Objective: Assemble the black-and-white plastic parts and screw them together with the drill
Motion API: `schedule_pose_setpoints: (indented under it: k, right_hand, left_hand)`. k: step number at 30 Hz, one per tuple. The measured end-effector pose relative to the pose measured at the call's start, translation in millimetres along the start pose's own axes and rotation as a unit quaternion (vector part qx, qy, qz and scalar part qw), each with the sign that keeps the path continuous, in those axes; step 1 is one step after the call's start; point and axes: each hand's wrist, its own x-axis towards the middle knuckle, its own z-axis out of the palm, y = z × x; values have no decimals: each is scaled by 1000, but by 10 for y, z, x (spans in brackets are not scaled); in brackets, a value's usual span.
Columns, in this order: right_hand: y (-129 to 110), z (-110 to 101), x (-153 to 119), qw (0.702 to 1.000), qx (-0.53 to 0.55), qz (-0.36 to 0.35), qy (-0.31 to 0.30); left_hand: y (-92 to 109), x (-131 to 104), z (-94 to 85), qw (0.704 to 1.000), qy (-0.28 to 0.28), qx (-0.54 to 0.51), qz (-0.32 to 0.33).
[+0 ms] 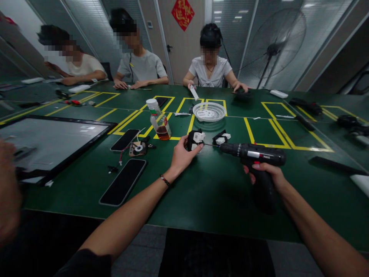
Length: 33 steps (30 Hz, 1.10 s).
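My left hand (183, 154) is closed around a small black and white plastic part (196, 139), held just above the table. In my right hand (269, 173) is a black cordless drill (256, 154), pointing left. Its long thin bit reaches toward the white side of that part; whether the tip touches it I cannot tell. A second black and white part (221, 137) lies on the table behind the bit. Left of my left hand sit a small motor-like piece with wires (138, 148) and a phone (123, 181).
A bottle with dark liquid (160, 122) and a white round basket (209, 111) stand beyond my hands. Another phone (125, 139) and a large framed panel (63, 144) lie left. A blurred hand (8, 192) is at the left edge. Several people sit across the green table (184, 204).
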Motion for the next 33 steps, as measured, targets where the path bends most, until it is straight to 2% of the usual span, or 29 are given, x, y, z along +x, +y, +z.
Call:
schedule_pose_setpoints:
  k: [5,11,15,19,22,29,33]
  right_hand:
    - [13,-30,-25,1000,-4,-22,12]
    - [6,-31,-14,1000,-11,-13,-19]
    - [29,-27,0,999,3,-33,-10]
    - [36,-16,26,999,5,-43,-19]
    - [37,-16,38,999,0,-49,-17]
    - [54,-52,1,998,-16,-56,-24]
    - [64,-82,-5,998,-24,-50,-23]
  left_hand:
    - [-11,8,5,1000,-27,-6,3]
    - [-28,39,4,999,-23,-31,-13]
    - [-52,44,35,990,-63,-108,-73]
    - [-57,37,57,979,-69,-153,-116]
    - [-41,40,45,981,-75,-143,-108]
    - [-17,39,21,997,-51,-57,-16]
    - [-47,23,19,998,-50,-41,1]
